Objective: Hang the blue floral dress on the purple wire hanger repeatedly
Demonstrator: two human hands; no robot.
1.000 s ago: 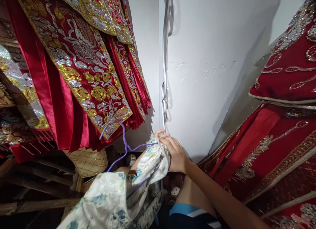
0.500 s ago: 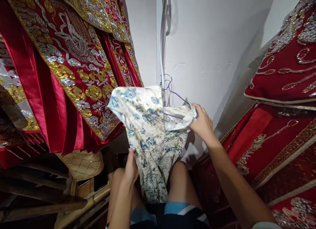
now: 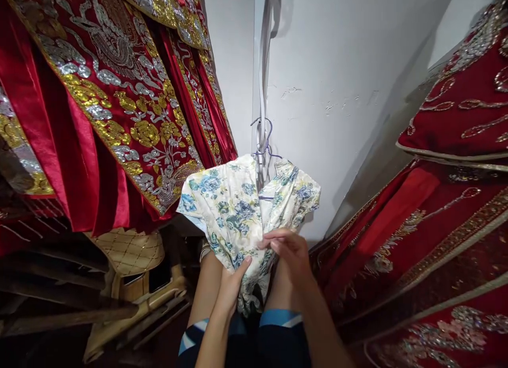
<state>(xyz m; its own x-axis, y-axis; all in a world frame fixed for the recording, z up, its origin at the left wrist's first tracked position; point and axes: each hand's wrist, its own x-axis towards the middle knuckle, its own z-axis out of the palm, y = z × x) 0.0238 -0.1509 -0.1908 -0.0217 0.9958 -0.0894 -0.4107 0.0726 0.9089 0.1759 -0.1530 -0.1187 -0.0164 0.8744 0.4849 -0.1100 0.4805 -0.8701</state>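
Note:
A white short-sleeved blouse (image 3: 232,198) with blue and green flowers hangs in front of me, both shoulders on a purple hanger (image 3: 268,140). The hanger's hook is up by a pale strip on the wall. My left hand (image 3: 232,291) grips the blouse low on its left side, thumb on top and fingers hidden behind the cloth. At the middle of the front, my right hand (image 3: 289,249) pinches the fabric near the lower end of the neckline. Below the hands, the blouse narrows and bunches between my knees.
A red garment with gold and silver embroidery (image 3: 146,132) hangs at the left. Beaded red garments (image 3: 456,124) fill the right side. A quilted cream seat (image 3: 129,249) on a wooden frame stands at lower left. Behind is a white wall (image 3: 337,55).
My right hand has left the right shoulder, which now lies over the hanger, and moved down to the blouse's front. My left hand has shifted slightly right and down.

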